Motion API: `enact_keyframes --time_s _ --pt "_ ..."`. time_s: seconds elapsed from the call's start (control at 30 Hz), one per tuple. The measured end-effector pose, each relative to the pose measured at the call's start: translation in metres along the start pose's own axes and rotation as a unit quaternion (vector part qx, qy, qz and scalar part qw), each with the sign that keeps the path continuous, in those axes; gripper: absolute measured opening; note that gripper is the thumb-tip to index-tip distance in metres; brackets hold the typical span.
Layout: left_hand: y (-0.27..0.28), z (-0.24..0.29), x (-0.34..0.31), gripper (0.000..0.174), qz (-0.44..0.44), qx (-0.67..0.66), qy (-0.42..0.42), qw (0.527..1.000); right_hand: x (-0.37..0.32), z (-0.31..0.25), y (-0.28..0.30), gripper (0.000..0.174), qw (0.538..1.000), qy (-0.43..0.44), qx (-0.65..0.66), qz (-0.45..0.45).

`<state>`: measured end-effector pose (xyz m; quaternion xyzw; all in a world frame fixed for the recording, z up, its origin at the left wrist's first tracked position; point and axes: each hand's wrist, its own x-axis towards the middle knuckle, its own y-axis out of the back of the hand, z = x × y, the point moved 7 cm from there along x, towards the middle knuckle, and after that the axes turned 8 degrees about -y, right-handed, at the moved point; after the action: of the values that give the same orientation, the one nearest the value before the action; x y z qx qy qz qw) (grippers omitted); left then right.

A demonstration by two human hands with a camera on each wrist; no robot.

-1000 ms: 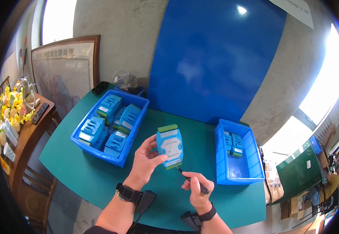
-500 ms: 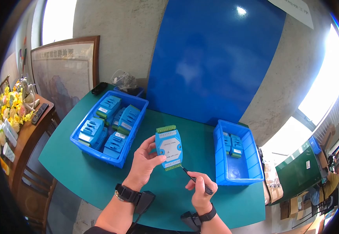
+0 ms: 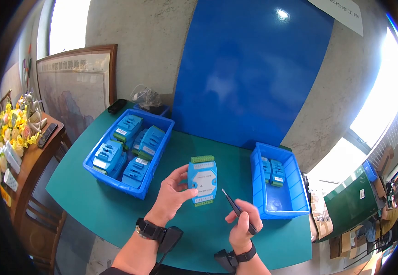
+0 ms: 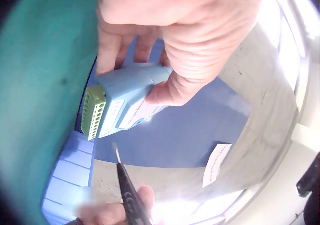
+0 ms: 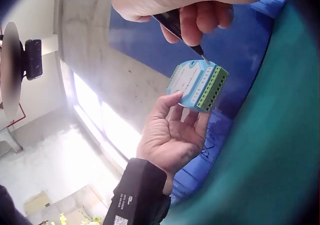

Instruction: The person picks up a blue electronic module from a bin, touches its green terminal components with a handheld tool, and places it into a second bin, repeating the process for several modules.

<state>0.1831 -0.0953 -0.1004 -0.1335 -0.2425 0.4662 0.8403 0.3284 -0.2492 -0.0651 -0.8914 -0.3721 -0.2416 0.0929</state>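
In the head view the left hand [image 3: 174,195] grips a light blue module [image 3: 202,181] by its left side, thumb on the labelled face. Green terminal strips line its top and bottom ends. The right hand [image 3: 245,224] holds a black pen-like tool [image 3: 235,207] with a pale metal tip, which stands apart to the right of the module. The left wrist view shows a gap between the tool [image 4: 129,195] and the green terminal strip [image 4: 93,112]. Part of the left hand's fingers is hidden behind the module.
A blue bin [image 3: 149,179] with several blue modules stands on the left of the green table [image 3: 93,211]. Another blue bin [image 3: 284,213] on the right holds modules at its back left. A framed picture [image 3: 77,78] and a blue panel [image 3: 254,68] rise behind; a person sits far right.
The tool tip has moved away from the module's lower terminal strip, up and to the right. The module has shifted slightly right and down in the left hand and stands more upright.
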Motion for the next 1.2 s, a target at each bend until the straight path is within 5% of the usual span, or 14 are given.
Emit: enact_keyframes --time_s 0.17,0.27,1.2 --pt "-0.015 -0.007 -0.006 0.069 -0.104 0.026 0.053 0.993 -0.006 -0.004 -0.002 0.023 0.996 0.084 0.024 -0.005" --pt "-0.020 -0.013 -0.009 0.071 -0.147 0.064 0.055 0.986 -0.010 -0.007 -0.004 0.024 0.988 0.135 -0.069 -0.034" --pt "-0.024 -0.009 -0.012 0.068 -0.129 0.077 0.078 0.986 -0.004 -0.006 0.003 0.011 0.998 0.047 -0.019 0.022"
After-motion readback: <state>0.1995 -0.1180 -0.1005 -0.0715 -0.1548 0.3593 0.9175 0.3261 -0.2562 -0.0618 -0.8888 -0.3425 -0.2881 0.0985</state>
